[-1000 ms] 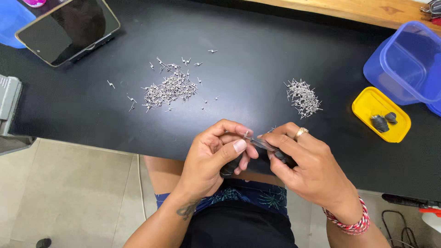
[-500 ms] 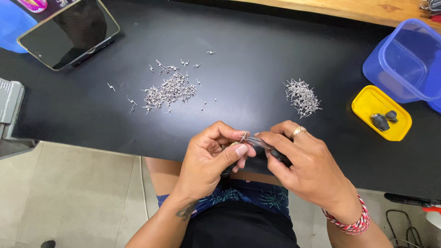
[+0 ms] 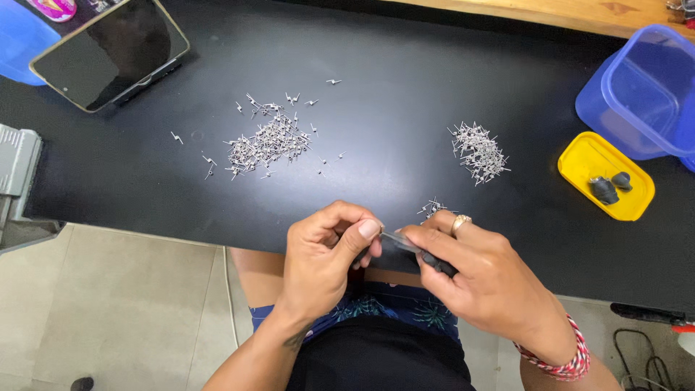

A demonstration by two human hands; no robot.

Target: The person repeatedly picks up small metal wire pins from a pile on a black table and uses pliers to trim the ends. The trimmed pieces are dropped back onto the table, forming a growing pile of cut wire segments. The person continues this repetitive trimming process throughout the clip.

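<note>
A small-parts workbench: black table (image 3: pixel 405 108) (strewn with metal pins (image 3: pixel 264 141)), sorting tubs (image 3: pixel 641 94).

Only 1 screen is here: a phone (image 3: pixel 108 54) with a dark, switched-off screen and a light frame. It is rectangular with rounded corners, and it leans tilted on a small dark stand at the far left corner of the black table (image 3: pixel 391 108).

As containers, 1 blue see-through plastic box (image 3: pixel 644 94) stands at the far right edge of this table. Just beside it, on the nearer side, lies 1 yellow shallow lid (image 3: pixel 586 163) with rounded corners. No label or sign is visible.
</note>
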